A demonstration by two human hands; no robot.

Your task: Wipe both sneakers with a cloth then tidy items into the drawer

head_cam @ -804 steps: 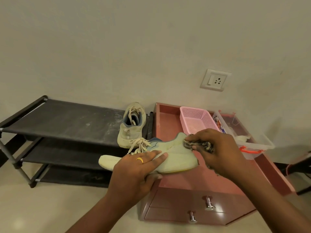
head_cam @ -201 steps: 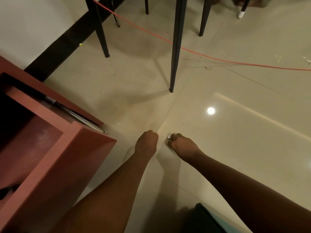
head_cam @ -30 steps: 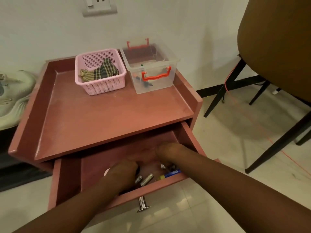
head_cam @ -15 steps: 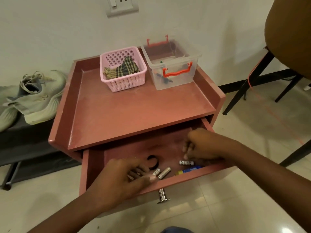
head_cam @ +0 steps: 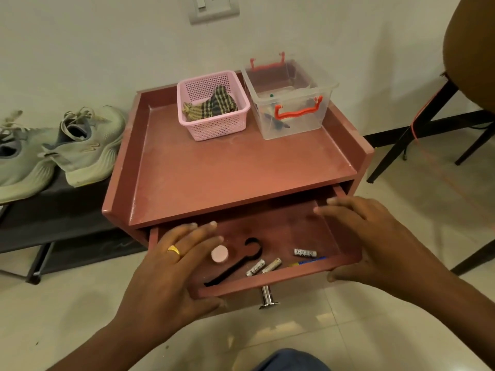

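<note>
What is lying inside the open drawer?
A pink disc, a black hooked tool, three batteries and a blue stick. The left hand covers the drawer's left part.

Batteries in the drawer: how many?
3 batteries: two side by side at the drawer front; one to their right, behind the pen. Left hand or right hand may hide others.

The head camera looks steeply down, close above the open drawer [head_cam: 284, 231], facing the wall [head_cam: 107, 49].
</note>
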